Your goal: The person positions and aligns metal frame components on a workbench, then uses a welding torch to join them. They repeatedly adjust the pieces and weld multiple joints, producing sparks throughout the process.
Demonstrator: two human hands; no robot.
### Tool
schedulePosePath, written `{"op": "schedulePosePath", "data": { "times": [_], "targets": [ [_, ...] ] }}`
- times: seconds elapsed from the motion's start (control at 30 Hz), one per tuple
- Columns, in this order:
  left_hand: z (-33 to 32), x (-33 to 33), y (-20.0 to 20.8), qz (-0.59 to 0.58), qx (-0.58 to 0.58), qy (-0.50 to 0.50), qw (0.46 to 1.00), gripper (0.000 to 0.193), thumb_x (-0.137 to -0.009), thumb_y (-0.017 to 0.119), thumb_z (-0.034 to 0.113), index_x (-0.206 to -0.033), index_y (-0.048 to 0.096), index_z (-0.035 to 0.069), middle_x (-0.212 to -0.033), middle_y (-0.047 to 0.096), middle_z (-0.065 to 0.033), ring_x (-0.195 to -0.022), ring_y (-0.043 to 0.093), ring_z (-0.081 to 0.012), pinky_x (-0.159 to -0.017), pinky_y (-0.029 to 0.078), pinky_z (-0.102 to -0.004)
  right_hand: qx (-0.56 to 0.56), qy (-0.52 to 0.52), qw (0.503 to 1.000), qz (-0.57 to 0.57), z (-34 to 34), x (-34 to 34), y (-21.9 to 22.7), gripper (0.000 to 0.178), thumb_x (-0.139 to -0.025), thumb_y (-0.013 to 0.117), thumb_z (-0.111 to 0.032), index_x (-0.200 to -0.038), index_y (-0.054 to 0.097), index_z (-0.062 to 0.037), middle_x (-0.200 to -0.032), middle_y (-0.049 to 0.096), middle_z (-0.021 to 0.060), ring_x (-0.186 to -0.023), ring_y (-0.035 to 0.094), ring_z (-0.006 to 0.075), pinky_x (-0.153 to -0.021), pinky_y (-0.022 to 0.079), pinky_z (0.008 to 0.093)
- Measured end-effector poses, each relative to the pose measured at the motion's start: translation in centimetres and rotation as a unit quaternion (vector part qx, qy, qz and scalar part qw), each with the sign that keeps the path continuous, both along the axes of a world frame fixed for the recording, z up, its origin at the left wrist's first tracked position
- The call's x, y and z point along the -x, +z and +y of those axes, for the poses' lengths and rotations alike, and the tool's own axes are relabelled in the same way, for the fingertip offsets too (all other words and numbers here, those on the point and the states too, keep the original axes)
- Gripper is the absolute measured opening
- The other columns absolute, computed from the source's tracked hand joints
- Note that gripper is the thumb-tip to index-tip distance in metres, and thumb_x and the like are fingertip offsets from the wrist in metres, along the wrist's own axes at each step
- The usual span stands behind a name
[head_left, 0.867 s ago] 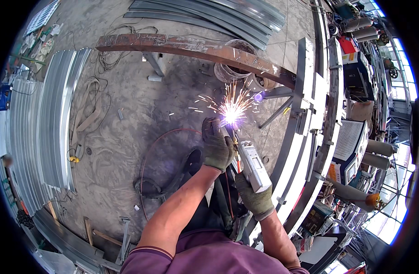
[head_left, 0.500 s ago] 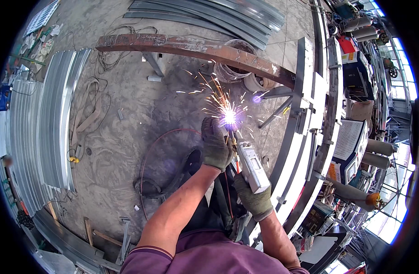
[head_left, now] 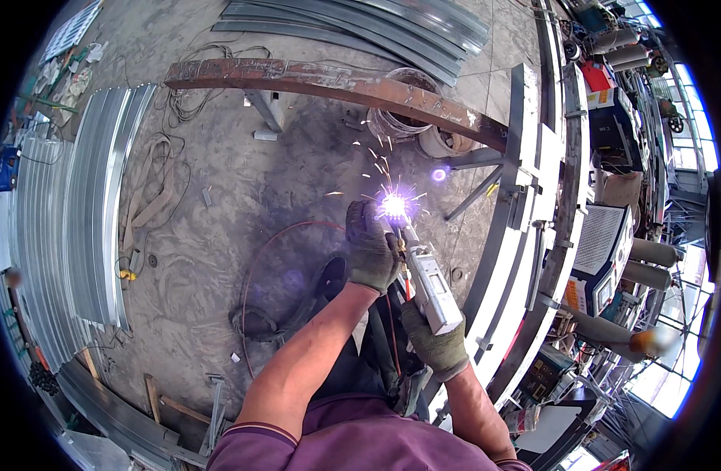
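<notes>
A boxy silver welding gun points up and away from me, its narrow tip near a bright violet-white glow that throws sparks. My right hand, in a green-grey work glove, is closed at the gun's near end; its grip is mostly hidden. My left hand, gloved likewise, is curled just left of the tip, close to the glow. What its fingers hold is hidden. Between the hands runs a brass-coloured fitting with a red part below it. Glare hides the spot being welded.
A rusty steel beam crosses ahead, with buckets beyond and under it. Long pale steel beams stand at my right, near machine cabinets. Corrugated metal sheets lie left. A red hose curves over the concrete floor.
The spray of sparks has become thinner and shorter, with a rounder violet glow. The near end of the welding gun has shifted very slightly. Both hands stay nearly in place.
</notes>
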State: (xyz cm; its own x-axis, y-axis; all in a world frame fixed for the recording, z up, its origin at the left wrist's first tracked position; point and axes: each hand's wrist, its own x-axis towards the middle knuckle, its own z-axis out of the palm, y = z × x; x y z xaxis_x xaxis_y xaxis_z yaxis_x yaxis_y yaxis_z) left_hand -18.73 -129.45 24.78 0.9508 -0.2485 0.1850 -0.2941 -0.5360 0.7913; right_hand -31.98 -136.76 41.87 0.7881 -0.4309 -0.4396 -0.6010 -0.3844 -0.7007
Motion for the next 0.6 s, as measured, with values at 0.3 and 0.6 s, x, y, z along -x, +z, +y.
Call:
{"op": "schedulePosePath", "data": {
  "times": [0.3,0.6],
  "targets": [
    [0.1,0.1,-0.1,-0.001,0.004,0.005,1.0,0.081,-0.076,0.071,0.007,-0.152,0.043,0.0,-0.141,0.051,-0.0286,-0.137,0.048,-0.0503,-0.117,0.042,-0.0569,0.034,0.038,0.997,-0.058,-0.2,0.3,-0.3,0.031,-0.094,0.078,-0.014,-0.122,0.072,-0.0015,-0.094,0.074,0.0089,-0.084,0.071,0.0185,-0.072,0.058,0.0348],
    [2.0,0.5,1.9,0.04,-0.009,-0.017,0.999,0.092,-0.085,0.081,0.024,-0.158,0.035,-0.005,-0.151,0.046,-0.0344,-0.144,0.042,-0.0532,-0.123,0.034,-0.0573,0.011,0.028,0.998,-0.049,-0.5,0.3,0.5,0.029,-0.092,0.078,-0.015,-0.118,0.073,-0.0025,-0.099,0.074,0.0132,-0.09,0.073,0.0287,-0.076,0.059,0.0396]
  ]
}}
